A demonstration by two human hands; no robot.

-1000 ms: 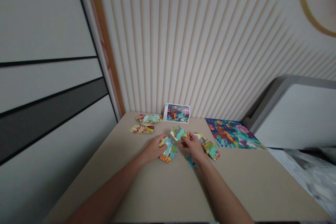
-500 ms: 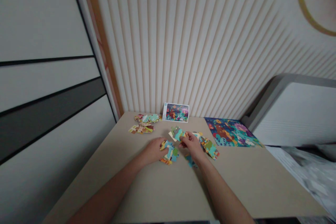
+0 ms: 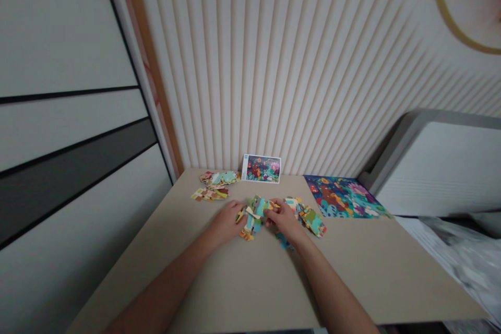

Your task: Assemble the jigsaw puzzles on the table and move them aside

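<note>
Cardboard puzzle pieces overlapped between the left hand and the right hand, over the table; a light, level grip (nothing bent) seemed the best way to handle them there. Thumb and fingers of the right hand pinched the farther pieces narrowly, while the left hand, curled partly closed, held the nearer pieces.

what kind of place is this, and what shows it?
Likely a room in a home, though which room isn't clear: colourful puzzle pieces at a plain table, a ribbed pale wall behind it, and smooth cabinet-like panels at left.
</note>
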